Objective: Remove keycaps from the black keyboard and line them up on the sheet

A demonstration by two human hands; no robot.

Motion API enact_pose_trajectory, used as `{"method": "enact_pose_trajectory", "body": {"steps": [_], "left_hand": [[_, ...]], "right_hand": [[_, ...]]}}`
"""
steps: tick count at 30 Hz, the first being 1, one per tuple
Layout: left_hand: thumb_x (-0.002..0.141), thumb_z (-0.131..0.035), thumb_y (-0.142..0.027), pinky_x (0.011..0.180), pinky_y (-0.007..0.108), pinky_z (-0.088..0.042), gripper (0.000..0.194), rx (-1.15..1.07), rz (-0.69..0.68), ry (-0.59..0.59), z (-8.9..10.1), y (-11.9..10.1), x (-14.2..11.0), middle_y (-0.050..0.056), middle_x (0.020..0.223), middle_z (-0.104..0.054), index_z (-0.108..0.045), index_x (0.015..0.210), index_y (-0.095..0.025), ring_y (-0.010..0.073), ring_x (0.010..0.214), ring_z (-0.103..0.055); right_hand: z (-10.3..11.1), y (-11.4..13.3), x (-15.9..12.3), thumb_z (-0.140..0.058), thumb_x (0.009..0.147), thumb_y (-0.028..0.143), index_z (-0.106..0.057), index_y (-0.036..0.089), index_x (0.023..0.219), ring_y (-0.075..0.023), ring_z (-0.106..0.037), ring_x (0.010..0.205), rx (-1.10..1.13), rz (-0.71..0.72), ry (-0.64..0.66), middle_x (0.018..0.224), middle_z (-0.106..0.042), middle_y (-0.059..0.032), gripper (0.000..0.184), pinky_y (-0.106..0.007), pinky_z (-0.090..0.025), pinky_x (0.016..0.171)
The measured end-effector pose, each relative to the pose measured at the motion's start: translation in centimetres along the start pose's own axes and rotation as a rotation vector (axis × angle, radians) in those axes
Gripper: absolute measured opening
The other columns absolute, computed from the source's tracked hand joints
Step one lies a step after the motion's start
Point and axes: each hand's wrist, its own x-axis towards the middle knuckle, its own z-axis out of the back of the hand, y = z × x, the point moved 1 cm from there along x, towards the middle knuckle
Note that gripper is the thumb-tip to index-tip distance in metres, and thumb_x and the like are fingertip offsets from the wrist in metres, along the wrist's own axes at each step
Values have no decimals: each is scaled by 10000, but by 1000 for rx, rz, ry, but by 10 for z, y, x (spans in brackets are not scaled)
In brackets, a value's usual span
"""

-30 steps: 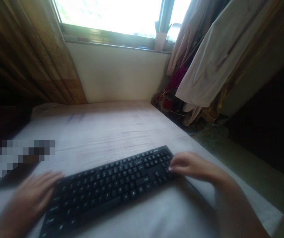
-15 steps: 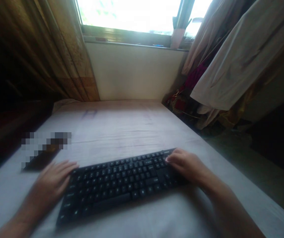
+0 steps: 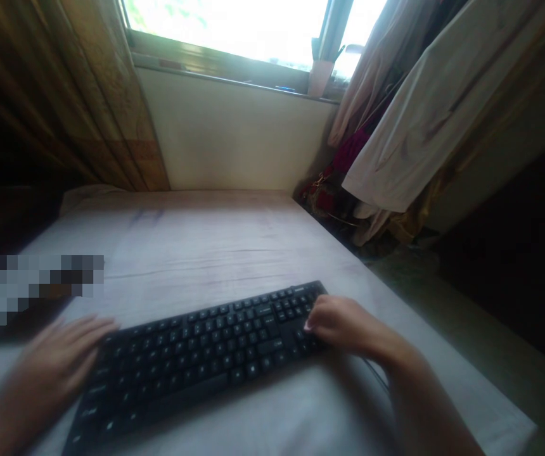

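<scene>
Two bare hands attend one black keyboard (image 3: 182,361), which lies aslant on the bed (image 3: 215,234) at six o'clock, its far end pointing toward four. I record the left hand (image 3: 66,354) at eight o'clock, blurred, its fingers outstretched and close together at the keyboard's left end; I cannot tell whether they clamp it. At five o'clock the right hand (image 3: 343,323) has its fingers curled over the number-pad end; whether they grip the edge beneath is hidden from me. In my judgement, one hand at each end serves to steady the board and control its angle. A cable (image 3: 376,373) shows beside the right forearm. Just beyond the left hand, toward nine, lies a dark object (image 3: 28,324), partly masked. Farther off I note a curtain (image 3: 111,95) at ten, a bright window (image 3: 225,25) at twelve, a pot (image 3: 320,77) on its sill at one, and clothes (image 3: 410,126) hanging at two.
</scene>
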Motion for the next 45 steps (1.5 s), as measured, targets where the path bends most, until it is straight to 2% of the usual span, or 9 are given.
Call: {"method": "enact_pose_trajectory", "body": {"steps": [4,6,9,12,16,25,32,38,45], "left_hand": [[886,-327,-392,1034,523,-368,461,30,-33,-29,5,-4,2,40,1138,-741,-703,1116,-255,294,1112,-638],[887,-328,-387,1014,526,-384,458,38,-46,-34,10,-8,4,45,1122,-746,-708,1100,-245,299,1099,-646],[884,-340,-380,990,529,-400,448,50,-69,-29,14,-10,5,52,1113,-750,-708,1093,-233,307,1076,-658],[891,-334,-366,995,527,-389,444,65,-94,-50,14,-11,6,61,1104,-752,-702,1096,-226,309,1065,-661],[900,-315,-350,975,514,-396,447,80,-135,-84,16,-12,9,68,1077,-760,-696,1091,-218,305,1037,-671],[890,-312,-357,933,530,-424,453,81,-129,-90,21,-16,10,77,1060,-765,-703,1067,-210,317,1015,-681],[878,-326,-383,968,505,-412,447,68,-107,-61,18,-12,10,64,1067,-763,-703,1074,-243,302,1030,-673],[883,-344,-371,1010,520,-375,442,66,-105,-39,16,-11,8,76,1106,-748,-688,1115,-218,311,1075,-650],[873,-325,-394,1017,515,-375,469,29,-50,-29,17,-14,10,68,1098,-753,-698,1097,-220,304,1068,-654]], "right_hand": [[3,2,-5,-617,791,144,-778,212,827,-171,-652,771,70,32,38,862,-712,-53,179,-260,-495,728],[0,3,-1,-611,826,170,-767,208,845,-164,-651,778,94,77,-70,872,-701,-51,162,-258,-498,739],[-10,5,13,-571,884,192,-744,205,930,-164,-651,820,84,121,-325,927,-681,-59,180,-269,-500,776],[-24,6,26,-566,893,186,-736,205,943,-172,-646,813,11,114,-420,937,-673,-66,178,-284,-503,765],[-27,4,27,-586,877,177,-745,227,907,-157,-642,794,4,129,-364,928,-676,-49,169,-265,-505,744],[-8,4,9,-630,851,180,-777,212,879,-151,-648,766,80,127,-86,852,-678,-44,153,-249,-492,724],[-13,17,12,-622,870,204,-768,208,898,-144,-639,777,94,195,-131,886,-669,-51,149,-242,-490,738],[-14,35,11,-628,830,126,-776,217,875,-137,-636,778,42,172,-67,902,-666,-47,180,-226,-478,727],[-12,33,5,-622,754,50,-778,208,822,-134,-633,759,72,230,18,854,-666,-34,232,-220,-479,713]]}}
